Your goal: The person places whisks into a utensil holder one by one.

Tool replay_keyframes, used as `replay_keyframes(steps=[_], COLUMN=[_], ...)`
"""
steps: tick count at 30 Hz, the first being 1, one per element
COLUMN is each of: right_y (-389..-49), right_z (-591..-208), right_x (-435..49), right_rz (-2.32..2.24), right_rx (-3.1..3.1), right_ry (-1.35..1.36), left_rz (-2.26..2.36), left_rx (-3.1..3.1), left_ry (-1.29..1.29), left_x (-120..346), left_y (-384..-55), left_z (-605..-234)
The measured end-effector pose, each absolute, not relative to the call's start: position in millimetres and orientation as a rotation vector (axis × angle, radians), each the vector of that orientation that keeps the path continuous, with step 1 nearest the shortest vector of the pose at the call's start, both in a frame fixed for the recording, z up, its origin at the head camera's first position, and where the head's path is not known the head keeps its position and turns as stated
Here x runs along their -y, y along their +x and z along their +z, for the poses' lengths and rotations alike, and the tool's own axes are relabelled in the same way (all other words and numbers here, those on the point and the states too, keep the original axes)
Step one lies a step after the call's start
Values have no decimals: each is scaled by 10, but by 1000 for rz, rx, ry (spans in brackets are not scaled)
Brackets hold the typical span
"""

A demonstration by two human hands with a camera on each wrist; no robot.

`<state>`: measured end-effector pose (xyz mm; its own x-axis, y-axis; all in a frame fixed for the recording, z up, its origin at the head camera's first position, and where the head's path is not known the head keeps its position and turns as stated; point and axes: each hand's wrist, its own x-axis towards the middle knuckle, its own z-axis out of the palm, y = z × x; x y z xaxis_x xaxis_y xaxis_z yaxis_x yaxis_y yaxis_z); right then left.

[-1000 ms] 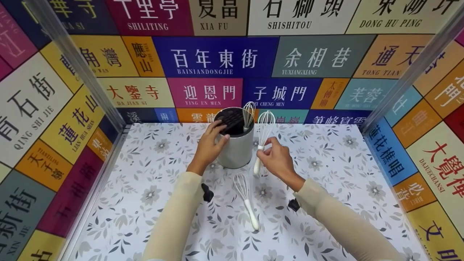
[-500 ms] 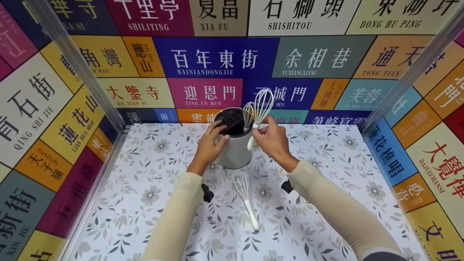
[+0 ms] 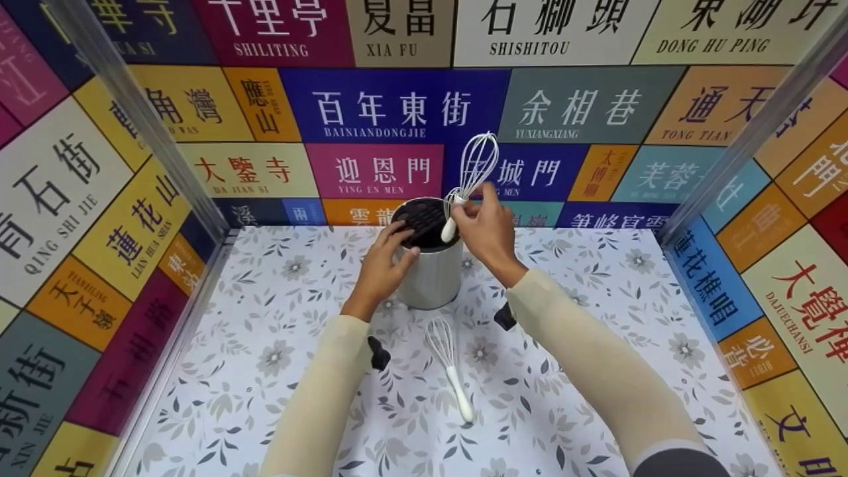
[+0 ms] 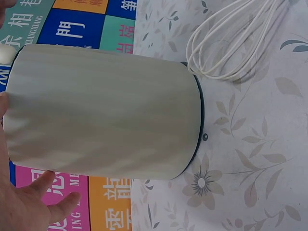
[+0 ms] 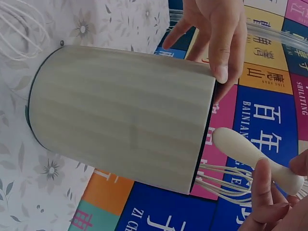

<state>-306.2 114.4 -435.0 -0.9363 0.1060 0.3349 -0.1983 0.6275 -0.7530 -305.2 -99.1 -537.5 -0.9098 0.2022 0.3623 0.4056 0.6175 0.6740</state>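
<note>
A pale grey cylindrical utensil holder (image 3: pixel 429 281) with a black slotted insert (image 3: pixel 424 220) stands upright on the table. My left hand (image 3: pixel 384 265) rests at its left rim, fingers extended and thumb (image 5: pixel 220 72) against the edge. With thumb and fingertips my right hand (image 3: pixel 487 225) pinches a white balloon whisk (image 3: pixel 478 162) near the top of its handle. Its wire loops point up, and the handle end (image 5: pixel 236 144) hangs just over the holder's opening. Another whisk (image 5: pixel 226 180) stands in the holder, mostly hidden in the head view by the right hand and the held whisk.
A third white whisk (image 3: pixel 457 391) lies on the floral tabletop (image 3: pixel 285 411) in front of the holder, loops toward it. Colourful printed panels (image 3: pixel 397 99) wall the back and both sides. Clear corner posts (image 3: pixel 159 126) rise at the back corners.
My right hand has lifted the whisk up and leftward from beside the holder to over its opening. The left hand, the holder and the whisk on the table have stayed put.
</note>
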Motion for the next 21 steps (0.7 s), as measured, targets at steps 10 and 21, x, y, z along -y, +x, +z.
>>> replay_keyframes(steps=[10, 21], right_y=[-3188, -3208], right_z=[-4450, -4613], right_x=[-1044, -1031], right_rz=[1057, 1014], right_rx=[2555, 2580], right_ry=[33, 44], left_rz=[-1166, -1168], left_rx=[2587, 2601], left_ry=[-496, -483], left_x=[988, 993], left_y=[-3038, -3041], left_z=[-5374, -5375])
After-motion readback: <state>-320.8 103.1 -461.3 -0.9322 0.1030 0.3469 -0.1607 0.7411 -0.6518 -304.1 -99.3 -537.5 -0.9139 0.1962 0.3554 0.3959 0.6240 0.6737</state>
